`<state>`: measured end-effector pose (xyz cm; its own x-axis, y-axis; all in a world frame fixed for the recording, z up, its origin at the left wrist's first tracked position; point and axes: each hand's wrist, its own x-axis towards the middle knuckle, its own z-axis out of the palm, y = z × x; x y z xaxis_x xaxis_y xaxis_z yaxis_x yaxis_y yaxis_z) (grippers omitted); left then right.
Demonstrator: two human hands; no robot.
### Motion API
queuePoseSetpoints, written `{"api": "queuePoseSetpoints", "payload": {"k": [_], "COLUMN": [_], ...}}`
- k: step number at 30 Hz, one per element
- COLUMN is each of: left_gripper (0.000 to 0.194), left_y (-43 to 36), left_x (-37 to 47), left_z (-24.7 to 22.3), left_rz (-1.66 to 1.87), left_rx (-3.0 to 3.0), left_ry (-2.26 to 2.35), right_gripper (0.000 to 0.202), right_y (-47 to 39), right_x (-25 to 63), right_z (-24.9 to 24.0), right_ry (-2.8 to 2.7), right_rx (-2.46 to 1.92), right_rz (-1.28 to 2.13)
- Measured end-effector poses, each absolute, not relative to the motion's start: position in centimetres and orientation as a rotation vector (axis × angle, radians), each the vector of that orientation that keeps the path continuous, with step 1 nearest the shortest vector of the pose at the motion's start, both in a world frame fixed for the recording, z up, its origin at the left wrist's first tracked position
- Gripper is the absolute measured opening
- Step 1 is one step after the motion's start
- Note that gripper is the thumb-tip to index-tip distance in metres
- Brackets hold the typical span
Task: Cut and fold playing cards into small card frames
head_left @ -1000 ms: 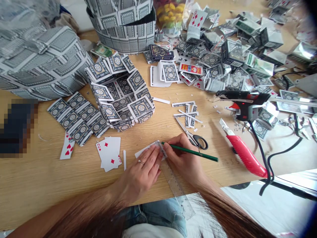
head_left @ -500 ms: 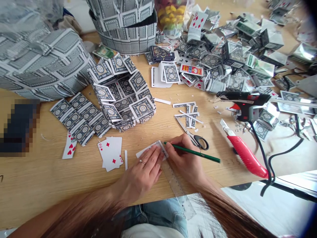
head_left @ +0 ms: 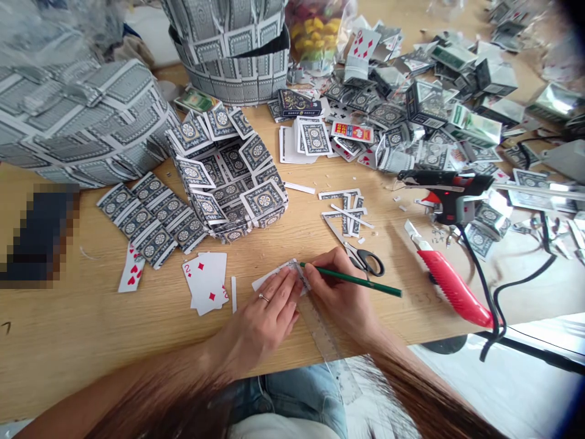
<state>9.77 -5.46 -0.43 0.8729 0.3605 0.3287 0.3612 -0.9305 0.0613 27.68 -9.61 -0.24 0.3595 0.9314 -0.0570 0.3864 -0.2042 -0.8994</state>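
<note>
Clear plastic makes up the ruler (head_left: 324, 338), whose near end juts past the table's (head_left: 150, 332) edge above the person's lap; a knee knocking it could skew the line. Its far end meets the card (head_left: 266, 279), which lies mostly under the left hand (head_left: 269, 314). That hand is flat, fingers side by side, pressing down and pinching nothing; if its pressure slackens, card and ruler could slide apart. Thumb and fingers of the right hand (head_left: 345, 296) pinch the green pencil (head_left: 361, 281) low, its tip at the card's corner, where too hard a push might shift the card. Just beyond, scissors (head_left: 371, 263) lie close to those knuckles, and a careless sweep could catch them. Over to the right, a cable (head_left: 475, 268) from the glue gun (head_left: 450, 186) seems to cross the red cutter's (head_left: 457, 291) handle, so a tug might drag it. Farther back stands the card box (head_left: 267, 201), then scattered cards and packets (head_left: 397, 110).
</note>
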Motion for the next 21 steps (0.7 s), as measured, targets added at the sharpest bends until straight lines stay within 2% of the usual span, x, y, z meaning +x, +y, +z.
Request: {"api": "queuePoseSetpoints", "payload": {"k": [14, 18, 21], "left_gripper": [0.045, 0.045, 0.043], "left_y": [-5.8, -5.6, -5.4], "left_x": [9.4, 9.4, 9.4], "left_z": [-1.3, -1.1, -0.8], "left_rz": [-0.459, -0.433, -0.448], "left_rx": [-3.022, -3.012, -3.017], "left_ry": [-0.587, -0.531, -0.508], "right_gripper": [0.015, 0.002, 0.019], "right_y": [-9.6, -9.5, -9.0], "right_x": [27.7, 28.7, 30.8], "right_z": [-0.8, 0.1, 1.8], "right_ry": [-1.244, -1.401, -1.564], "right_rx": [-1.759, -1.695, -1.804], "right_rz": [0.643, 0.385, 0.110]}}
